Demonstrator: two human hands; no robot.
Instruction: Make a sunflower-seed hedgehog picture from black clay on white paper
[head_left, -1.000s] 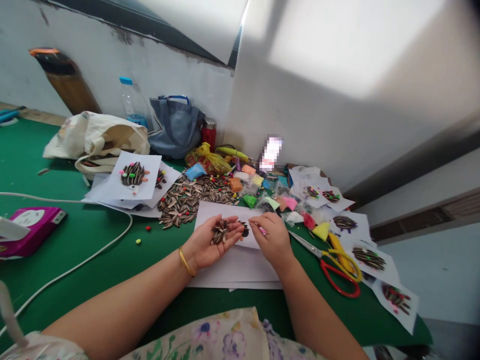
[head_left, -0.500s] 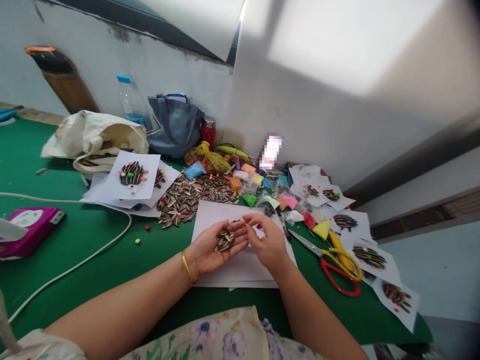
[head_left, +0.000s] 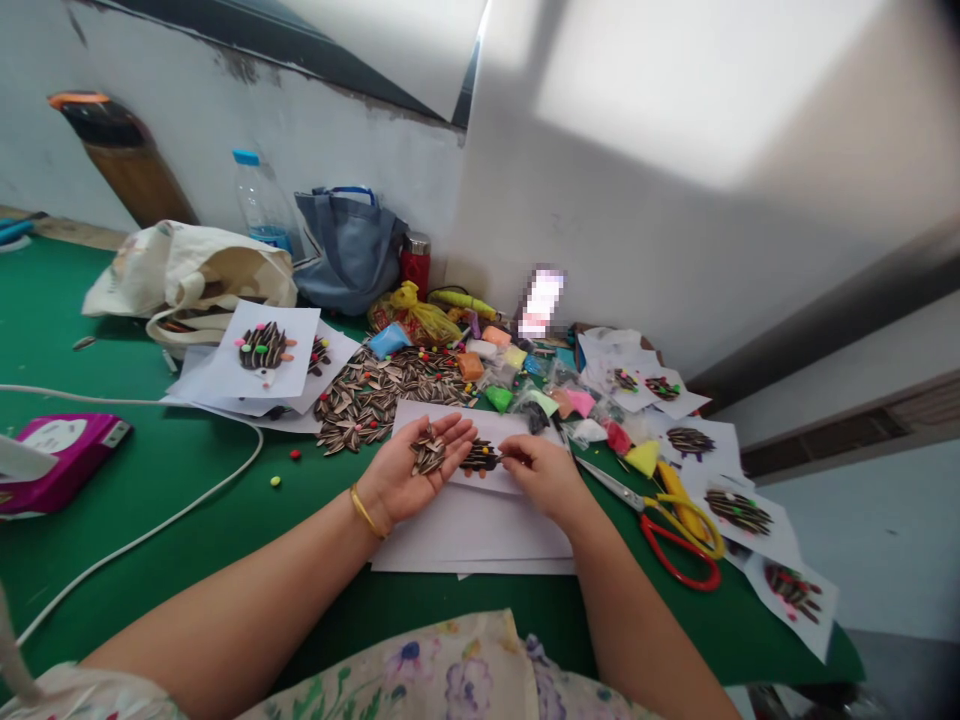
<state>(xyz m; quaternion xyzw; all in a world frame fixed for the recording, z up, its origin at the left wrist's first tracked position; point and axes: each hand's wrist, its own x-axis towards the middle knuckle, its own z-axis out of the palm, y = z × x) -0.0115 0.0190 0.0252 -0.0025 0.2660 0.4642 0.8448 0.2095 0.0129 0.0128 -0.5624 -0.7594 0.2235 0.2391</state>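
Observation:
My left hand [head_left: 409, 475] lies palm up with its fingers stretched out, cradling a small heap of sunflower seeds [head_left: 428, 452]. Just beyond its fingertips, a seed figure [head_left: 480, 456] with dark clay, yellow dots and orange feet is on a white sheet [head_left: 501, 482]. At the figure's right edge, my right hand [head_left: 544, 475] pinches a sunflower seed, mostly covered by the fingers. Under the sheet and both hands lies more white paper [head_left: 472, 540].
A big pile of sunflower seeds [head_left: 382, 390] spreads behind the left hand. Bagged coloured clay [head_left: 536, 405] lies behind the right hand, and scissors [head_left: 675, 530] to its right. Finished seed pictures [head_left: 266, 350] lie on both sides. A white cable [head_left: 150, 540] crosses the green table [head_left: 247, 600].
My right hand has moved from the left palm down to the seed figure. My left hand has shifted left and slightly away, uncovering the figure. The top sheet has shifted too.

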